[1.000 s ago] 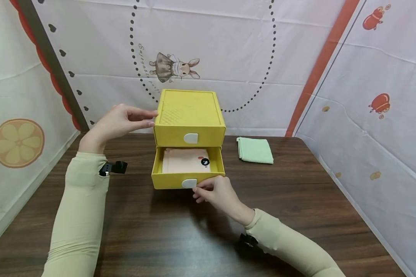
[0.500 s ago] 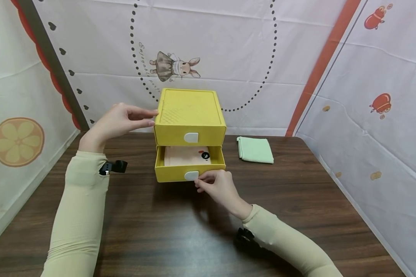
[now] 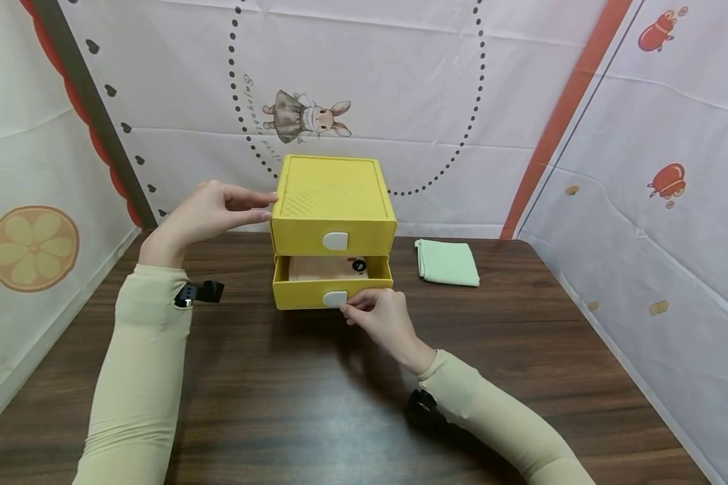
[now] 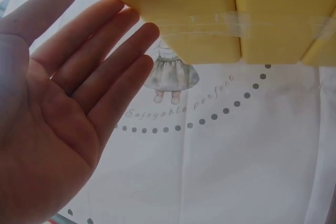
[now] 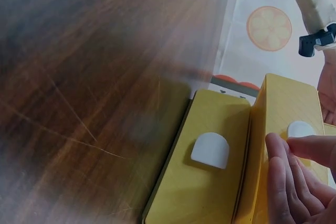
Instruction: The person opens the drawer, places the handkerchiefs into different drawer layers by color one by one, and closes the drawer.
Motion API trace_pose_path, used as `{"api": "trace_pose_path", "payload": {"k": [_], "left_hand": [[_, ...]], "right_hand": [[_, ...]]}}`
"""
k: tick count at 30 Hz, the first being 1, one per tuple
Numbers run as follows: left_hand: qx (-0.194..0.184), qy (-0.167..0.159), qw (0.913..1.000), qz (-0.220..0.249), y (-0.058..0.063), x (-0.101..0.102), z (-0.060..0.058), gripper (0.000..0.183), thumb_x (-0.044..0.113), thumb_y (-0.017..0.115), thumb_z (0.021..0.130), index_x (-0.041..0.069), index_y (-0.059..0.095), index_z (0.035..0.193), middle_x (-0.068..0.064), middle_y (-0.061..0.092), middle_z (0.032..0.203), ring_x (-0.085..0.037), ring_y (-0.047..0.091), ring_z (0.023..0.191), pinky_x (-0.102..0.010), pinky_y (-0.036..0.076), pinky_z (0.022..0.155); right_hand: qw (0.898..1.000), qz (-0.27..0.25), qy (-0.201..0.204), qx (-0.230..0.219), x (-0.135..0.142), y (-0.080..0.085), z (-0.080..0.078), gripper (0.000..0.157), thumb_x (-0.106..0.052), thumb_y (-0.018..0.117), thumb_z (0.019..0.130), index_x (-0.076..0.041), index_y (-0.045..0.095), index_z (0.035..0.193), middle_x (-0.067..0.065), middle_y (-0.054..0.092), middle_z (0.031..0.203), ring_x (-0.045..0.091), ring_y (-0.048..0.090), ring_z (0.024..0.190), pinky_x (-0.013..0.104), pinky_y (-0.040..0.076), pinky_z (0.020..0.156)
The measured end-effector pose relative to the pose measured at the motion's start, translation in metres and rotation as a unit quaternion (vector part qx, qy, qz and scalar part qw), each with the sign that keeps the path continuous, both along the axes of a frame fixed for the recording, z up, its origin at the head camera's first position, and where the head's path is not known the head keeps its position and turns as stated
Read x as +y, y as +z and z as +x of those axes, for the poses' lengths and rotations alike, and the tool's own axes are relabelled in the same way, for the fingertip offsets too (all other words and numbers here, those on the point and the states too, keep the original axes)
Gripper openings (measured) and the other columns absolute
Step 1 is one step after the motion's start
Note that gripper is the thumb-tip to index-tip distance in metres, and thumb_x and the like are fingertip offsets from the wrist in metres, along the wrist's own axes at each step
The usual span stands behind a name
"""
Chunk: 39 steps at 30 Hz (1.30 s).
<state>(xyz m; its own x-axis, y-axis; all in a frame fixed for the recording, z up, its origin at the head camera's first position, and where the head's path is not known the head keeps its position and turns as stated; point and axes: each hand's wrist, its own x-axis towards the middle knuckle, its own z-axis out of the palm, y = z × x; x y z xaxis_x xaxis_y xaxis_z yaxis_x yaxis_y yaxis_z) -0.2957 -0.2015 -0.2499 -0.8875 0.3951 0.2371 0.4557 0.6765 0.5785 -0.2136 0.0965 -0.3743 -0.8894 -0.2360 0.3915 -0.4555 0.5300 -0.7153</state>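
A yellow drawer cabinet (image 3: 332, 188) stands at the back of the table. Its middle drawer (image 3: 303, 296) is partly out, with a folded pale pink cloth (image 3: 321, 268) bearing a dark round print inside. My right hand (image 3: 383, 316) pinches the white pull tab (image 3: 335, 299) on that drawer's front, thumb and fingertips at its right edge. My left hand (image 3: 209, 209) has its fingers straight, tips touching the cabinet's left upper side; the palm shows in the left wrist view. Below the pulled-out drawer, a closed bottom drawer (image 5: 205, 171) shows in the right wrist view.
A folded light green cloth (image 3: 447, 263) lies on the dark wooden table (image 3: 267, 411), right of the cabinet. A printed white curtain (image 3: 425, 87) hangs close behind, and more hangs along both sides. Clear tape (image 4: 205, 23) runs across the cabinet's side.
The middle drawer has slid inward, away from me, with my right hand following at its tab; less of the pink cloth shows. My left hand has stayed at the cabinet's side.
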Motion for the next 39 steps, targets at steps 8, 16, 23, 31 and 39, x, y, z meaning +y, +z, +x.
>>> {"api": "trace_pose_path", "payload": {"k": [8,16,23,31,39], "left_hand": [[0.001,0.0,1.0,-0.001,0.0,0.0,0.0,0.042,0.053,0.061,0.075,0.038,0.059,0.114,0.013,0.061,0.11,-0.003,0.056,0.099,-0.026,0.045,0.078],[0.004,0.001,1.0,0.0,0.0,0.001,-0.001,0.041,0.052,0.061,0.075,0.038,0.059,0.113,0.013,0.061,0.109,-0.003,0.056,0.099,-0.021,0.045,0.076],[0.0,0.002,1.0,0.0,-0.001,0.0,-0.001,0.041,0.052,0.061,0.075,0.039,0.059,0.113,0.013,0.061,0.11,-0.003,0.056,0.099,-0.025,0.045,0.077],[0.0,0.002,1.0,-0.003,-0.003,-0.001,-0.001,0.042,0.053,0.06,0.075,0.038,0.059,0.114,0.011,0.061,0.111,-0.003,0.056,0.099,-0.029,0.045,0.079],[0.0,0.006,1.0,-0.005,-0.002,0.0,-0.002,0.041,0.054,0.06,0.075,0.039,0.059,0.113,0.014,0.061,0.11,-0.003,0.056,0.099,-0.028,0.045,0.079]], "right_hand": [[1.0,0.003,-0.009,-0.002,-0.001,-0.002,-0.004,0.005,-0.024,0.068,0.077,-0.019,0.069,0.074,-0.009,0.065,0.062,0.0,0.06,0.053,0.018,0.047,0.053],[1.0,0.005,-0.016,0.005,-0.001,-0.002,-0.011,0.007,-0.025,0.068,0.077,-0.019,0.069,0.074,-0.01,0.064,0.06,0.001,0.06,0.053,0.02,0.045,0.049],[1.0,-0.011,-0.02,0.016,-0.005,-0.004,-0.018,0.008,-0.023,0.069,0.076,-0.016,0.07,0.075,-0.007,0.065,0.06,0.003,0.061,0.052,0.02,0.045,0.047],[0.999,-0.014,-0.019,0.023,-0.008,-0.005,-0.024,0.008,-0.024,0.068,0.076,-0.016,0.07,0.073,-0.004,0.064,0.057,0.005,0.061,0.052,0.02,0.043,0.047],[0.999,-0.02,-0.028,0.02,-0.009,-0.004,-0.03,0.009,-0.023,0.069,0.076,-0.015,0.07,0.072,-0.003,0.065,0.058,0.009,0.062,0.053,0.02,0.044,0.048]]}}
